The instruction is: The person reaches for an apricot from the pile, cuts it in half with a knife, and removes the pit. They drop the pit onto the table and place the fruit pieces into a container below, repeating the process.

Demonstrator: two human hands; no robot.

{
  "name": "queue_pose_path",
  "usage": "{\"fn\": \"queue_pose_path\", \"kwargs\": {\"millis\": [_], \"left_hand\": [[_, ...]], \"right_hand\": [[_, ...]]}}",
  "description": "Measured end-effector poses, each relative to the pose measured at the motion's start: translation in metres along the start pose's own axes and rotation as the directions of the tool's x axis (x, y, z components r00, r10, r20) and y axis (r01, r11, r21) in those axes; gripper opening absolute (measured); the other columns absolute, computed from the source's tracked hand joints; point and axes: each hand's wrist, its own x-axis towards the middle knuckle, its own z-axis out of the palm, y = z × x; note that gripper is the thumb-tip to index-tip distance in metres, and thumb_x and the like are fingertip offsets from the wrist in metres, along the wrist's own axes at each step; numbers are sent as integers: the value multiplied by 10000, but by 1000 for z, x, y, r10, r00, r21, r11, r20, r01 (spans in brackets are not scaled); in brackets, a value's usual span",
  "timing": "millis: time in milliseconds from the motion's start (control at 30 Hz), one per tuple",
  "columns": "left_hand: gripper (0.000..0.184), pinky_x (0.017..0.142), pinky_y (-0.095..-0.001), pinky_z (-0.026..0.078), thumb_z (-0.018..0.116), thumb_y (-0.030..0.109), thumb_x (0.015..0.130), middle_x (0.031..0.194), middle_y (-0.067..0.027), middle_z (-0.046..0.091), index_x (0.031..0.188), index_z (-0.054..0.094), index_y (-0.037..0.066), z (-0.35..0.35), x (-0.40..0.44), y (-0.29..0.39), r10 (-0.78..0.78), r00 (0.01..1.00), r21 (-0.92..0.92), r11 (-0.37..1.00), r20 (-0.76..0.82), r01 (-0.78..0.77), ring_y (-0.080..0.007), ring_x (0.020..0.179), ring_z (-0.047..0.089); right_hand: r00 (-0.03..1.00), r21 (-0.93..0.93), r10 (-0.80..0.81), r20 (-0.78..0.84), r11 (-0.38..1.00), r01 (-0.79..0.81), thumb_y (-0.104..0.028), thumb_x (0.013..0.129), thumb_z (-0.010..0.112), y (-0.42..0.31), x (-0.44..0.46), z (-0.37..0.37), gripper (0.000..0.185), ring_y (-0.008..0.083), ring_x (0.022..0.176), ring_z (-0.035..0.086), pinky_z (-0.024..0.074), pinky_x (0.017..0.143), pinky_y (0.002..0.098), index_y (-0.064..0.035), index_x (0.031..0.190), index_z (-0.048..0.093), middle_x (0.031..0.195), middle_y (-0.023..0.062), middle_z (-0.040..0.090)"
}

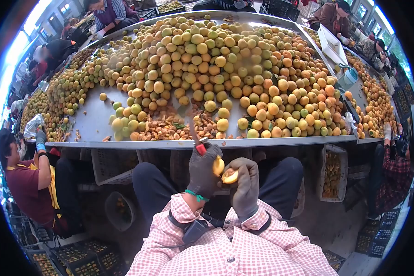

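In the head view my left hand (203, 172), in a dark grey glove, is closed in front of the table edge. A small knife (199, 146) with a red handle sticks up from its fist, and a piece of cut apricot (218, 166) shows at its fingers. Close beside it, my gloved right hand (244, 186) pinches an apricot half (230, 176), its cut face showing. Beyond my hands, a heap of brownish-orange pits or scraps (163, 130) lies on the table, with whole apricots (202, 55) piled behind it.
The metal table (170, 144) has a raised front rim. Beneath it stand a white crate (108, 165), a bucket (120, 211) and a crate of fruit pieces (332, 172). Co-workers sit at left (30, 179) and right (395, 175). A teal-topped jug (347, 78) stands at right.
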Motion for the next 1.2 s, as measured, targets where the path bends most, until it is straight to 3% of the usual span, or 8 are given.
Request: {"fn": "queue_pose_path", "kwargs": {"millis": [67, 200, 300, 433, 700, 833, 900, 1200], "left_hand": [[147, 533, -263, 448, 581, 211, 912, 754, -25, 564, 931, 556, 68, -3, 1, 9, -346, 933, -624, 708, 102, 331, -113, 587, 532], [192, 493, -263, 423, 557, 264, 927, 723, -20, 548, 950, 552, 74, -22, 15, 1, -374, 872, -665, 568, 317, 485, -125, 558, 524], [201, 565, -251, 450, 656, 213, 876, 760, -21, 597, 962, 552, 64, -23, 23, 4, -138, 987, -7, 990, 78, 138, -114, 629, 561], [208, 663, -240, 471, 678, 175, 863, 824, -25, 626, 979, 568, 43, -32, 17, 19, 0, 989, 456, 887, 145, -66, -97, 739, 588], [251, 726, -229, 468, 592, 111, 915, 892, -27, 631, 1140, 588, 0, -26, -8, 39, -117, 868, -167, 961, 483, 222, -88, 808, 574], [359, 724, -287, 498, 632, 213, 888, 903, -57, 655, 1207, 576, 59, -27, -3, 28, -77, 842, 185, 982, 534, -27, -156, 816, 629], [491, 722, -367, 511, 681, 302, 824, 904, -137, 662, 1262, 548, 127, -28, 1, 27, 48, 856, 693, 565, 515, -448, -276, 824, 657], [607, 682, -438, 503, 668, 412, 814, 886, -167, 672, 1349, 469, 206, -41, 13, 24, 47, 916, 760, 542, 398, -358, -352, 805, 653]], "right_hand": [[987, 233, 149, 64, 959, -160, -291, 1011, 358, -5, 11, -6, 287, 163, 741, 552, 483, 713, 338, -42, 1010, 501, 854, 91, 559], [885, 617, 418, 203, 648, -447, -415, 1004, 321, -9, 23, -23, 443, 234, 823, 591, 486, 750, 386, -48, 1137, 531, 1047, 134, 590], [827, 670, 517, 220, 536, -513, -331, 999, 393, -21, 26, -31, 403, 246, 950, 607, 488, 766, 351, -44, 1266, 489, 1243, 146, 547], [874, 309, 464, 145, 818, -486, -174, 954, 518, -18, 25, -45, 290, 187, 883, 619, 490, 638, 226, -37, 1208, 494, 1161, 134, 584], [597, 107, 724, 346, 602, -792, -274, 951, 510, -8, -2, -42, 314, 158, 772, 610, 439, 544, 193, -53, 1173, 520, 1023, 83, 612], [459, 45, 796, 395, 482, -875, -261, 951, 515, -3, -12, -35, 292, 152, 767, 613, 448, 571, 195, -52, 1154, 530, 1003, 83, 616], [458, -28, 799, 390, 507, -861, -234, 941, 535, 15, -12, -41, 257, 152, 733, 624, 460, 539, 209, -66, 1135, 522, 972, 96, 634], [677, -207, 711, 193, 703, -680, -249, 968, 430, 7, -10, -43, 332, 137, 777, 613, 473, 625, 227, -47, 1210, 534, 998, 81, 637]]}}
